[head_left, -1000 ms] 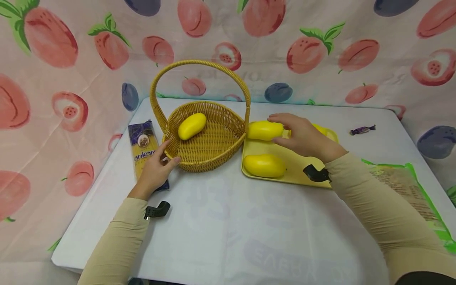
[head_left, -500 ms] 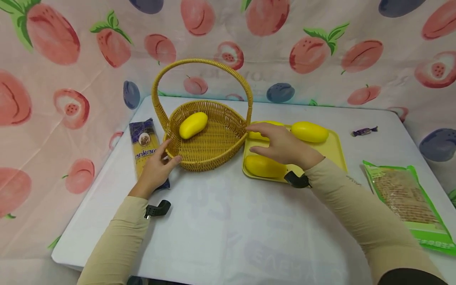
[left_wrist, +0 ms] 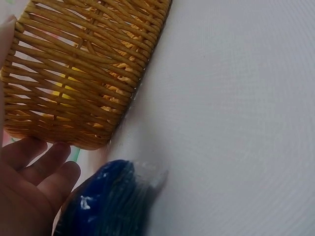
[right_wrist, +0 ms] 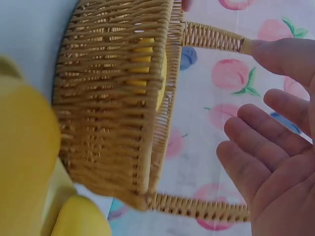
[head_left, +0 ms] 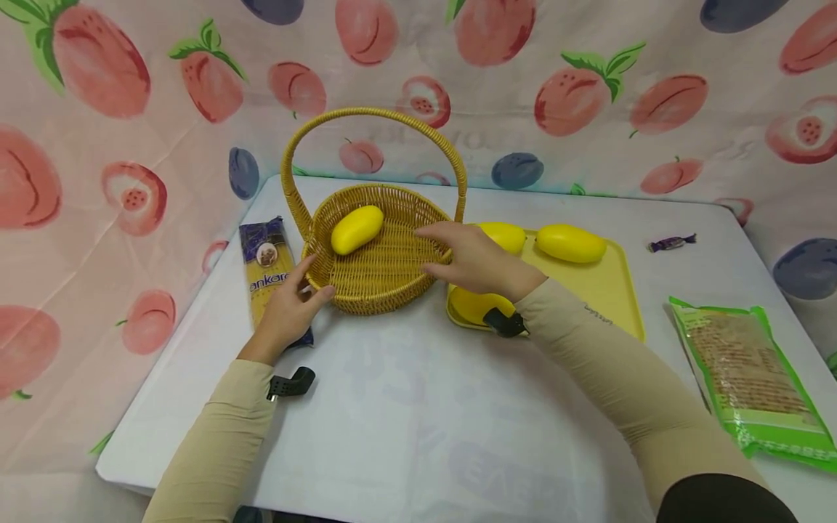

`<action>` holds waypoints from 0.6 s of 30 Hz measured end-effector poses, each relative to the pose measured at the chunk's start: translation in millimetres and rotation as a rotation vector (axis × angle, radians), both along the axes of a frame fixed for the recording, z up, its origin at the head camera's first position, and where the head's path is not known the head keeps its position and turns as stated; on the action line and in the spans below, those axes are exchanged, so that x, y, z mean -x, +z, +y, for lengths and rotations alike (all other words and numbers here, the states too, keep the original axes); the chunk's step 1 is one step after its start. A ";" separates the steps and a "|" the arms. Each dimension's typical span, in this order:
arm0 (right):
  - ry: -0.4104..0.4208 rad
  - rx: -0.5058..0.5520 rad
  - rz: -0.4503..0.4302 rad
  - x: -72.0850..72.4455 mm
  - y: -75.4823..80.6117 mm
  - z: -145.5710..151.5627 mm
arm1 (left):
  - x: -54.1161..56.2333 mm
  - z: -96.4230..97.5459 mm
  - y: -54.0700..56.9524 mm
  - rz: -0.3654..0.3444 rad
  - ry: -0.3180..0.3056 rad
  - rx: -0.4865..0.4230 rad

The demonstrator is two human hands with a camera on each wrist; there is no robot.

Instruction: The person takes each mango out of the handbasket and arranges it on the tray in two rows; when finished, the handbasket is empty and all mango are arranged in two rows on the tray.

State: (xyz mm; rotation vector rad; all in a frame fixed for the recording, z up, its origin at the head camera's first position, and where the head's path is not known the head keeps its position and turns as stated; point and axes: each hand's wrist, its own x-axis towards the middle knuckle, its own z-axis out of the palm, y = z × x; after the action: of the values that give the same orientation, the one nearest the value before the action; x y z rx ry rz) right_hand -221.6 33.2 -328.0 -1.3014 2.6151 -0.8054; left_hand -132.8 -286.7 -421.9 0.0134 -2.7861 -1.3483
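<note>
A yellow wicker basket (head_left: pixel 373 283) with a tall arched handle holds one yellow mango (head_left: pixel 357 229) at its left side. My left hand (head_left: pixel 286 314) rests against the basket's left front, relaxed fingertips on the wicker. Over the basket's right rim is my right hand (head_left: pixel 480 260), fingers extended and palm bare in the right wrist view. Beneath and beside that hand, a yellow tray (head_left: pixel 588 290) carries one mango (head_left: pixel 571 243) at the back right, another (head_left: pixel 506 237) partly behind the hand, and a third (head_left: pixel 474 305) in front, partly covered by the wrist.
A pasta packet (head_left: pixel 264 254) lies left of the basket, partly under the left hand. On the right are a purple-wrapped candy (head_left: pixel 672 243) and a green-edged food bag (head_left: pixel 752 370). A fruit-print cloth (head_left: pixel 497 94) hangs behind the white table (head_left: pixel 392 436).
My right hand has moved left from the mangoes on the tray to the basket's right rim. The left hand stays at the basket. The mangoes appear unmoved.
</note>
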 end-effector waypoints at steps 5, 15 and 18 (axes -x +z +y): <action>-0.008 -0.047 -0.008 7.9 -0.7 -19.3 | 0.0 -0.7 1.1 -0.001 -0.006 -0.003; -0.010 -0.076 -0.089 24.3 1.0 -63.4 | -0.6 -1.1 0.4 0.001 0.005 -0.011; -0.030 -0.078 -0.114 30.0 0.5 -75.1 | -1.2 -1.4 0.6 -0.007 0.005 -0.012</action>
State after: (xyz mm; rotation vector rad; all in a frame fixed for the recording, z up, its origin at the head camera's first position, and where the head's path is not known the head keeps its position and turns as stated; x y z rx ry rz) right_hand -251.6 -41.9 -327.5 -1.1636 2.5555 -0.7499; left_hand -131.6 -288.1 -421.2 0.0251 -2.7817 -1.3671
